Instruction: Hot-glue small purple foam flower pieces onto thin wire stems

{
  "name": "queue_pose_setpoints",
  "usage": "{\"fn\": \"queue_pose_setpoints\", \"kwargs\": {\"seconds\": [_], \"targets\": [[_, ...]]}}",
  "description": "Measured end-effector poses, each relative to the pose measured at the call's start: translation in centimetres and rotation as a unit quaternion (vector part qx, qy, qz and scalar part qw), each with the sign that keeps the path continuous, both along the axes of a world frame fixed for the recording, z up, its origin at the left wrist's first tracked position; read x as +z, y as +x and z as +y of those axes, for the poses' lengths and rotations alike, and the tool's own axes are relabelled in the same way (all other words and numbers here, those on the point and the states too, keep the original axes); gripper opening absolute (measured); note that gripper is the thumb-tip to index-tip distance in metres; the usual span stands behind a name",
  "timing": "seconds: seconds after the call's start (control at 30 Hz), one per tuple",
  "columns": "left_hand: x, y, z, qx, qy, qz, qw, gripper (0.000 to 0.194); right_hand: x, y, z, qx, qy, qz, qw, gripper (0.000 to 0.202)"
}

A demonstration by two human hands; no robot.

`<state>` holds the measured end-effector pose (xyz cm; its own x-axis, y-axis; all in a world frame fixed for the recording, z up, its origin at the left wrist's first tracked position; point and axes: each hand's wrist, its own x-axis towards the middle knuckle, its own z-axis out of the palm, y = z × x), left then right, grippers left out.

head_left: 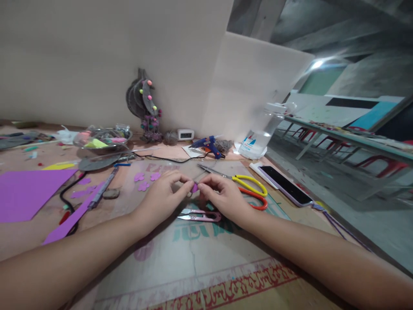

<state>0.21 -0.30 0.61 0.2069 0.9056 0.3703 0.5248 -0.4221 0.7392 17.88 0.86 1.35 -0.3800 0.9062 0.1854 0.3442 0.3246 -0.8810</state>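
Between the fingertips of both hands is a small purple piece (194,188), with a thin dark strand beside it. My left hand (169,189) pinches it from the left, thumb and forefinger together. From the other side my right hand (222,193) is closed on the piece too. Pink thread snips (206,216) lie on the printed board just below the fingers. Scissors with yellow and red handles (250,185) rest beyond and beside my right hand. Several purple flower cutouts (143,186) lie left of my left hand.
Purple sheet (32,193), purple strip (74,219) and a pen (105,189) lie left. Behind are a bowl of scraps (103,144), a blue glue gun (209,145) with its cord, a white clock (186,134) and a plastic jug (261,131). A phone (285,185) lies at the right edge.
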Motion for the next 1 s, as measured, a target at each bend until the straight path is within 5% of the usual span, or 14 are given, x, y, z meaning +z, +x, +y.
{"fn": "queue_pose_setpoints", "kwargs": {"seconds": [0.47, 1.0], "targets": [[-0.17, -0.09, 0.06, -0.020, -0.018, -0.038, 0.999, 0.030, -0.30, 0.07, 0.06, 0.001, -0.005, 0.002, 1.000, 0.020], [-0.06, 0.07, -0.12, -0.026, 0.010, 0.024, 0.999, 0.024, -0.06, 0.00, 0.02, -0.004, 0.032, -0.033, 0.999, 0.017]]}}
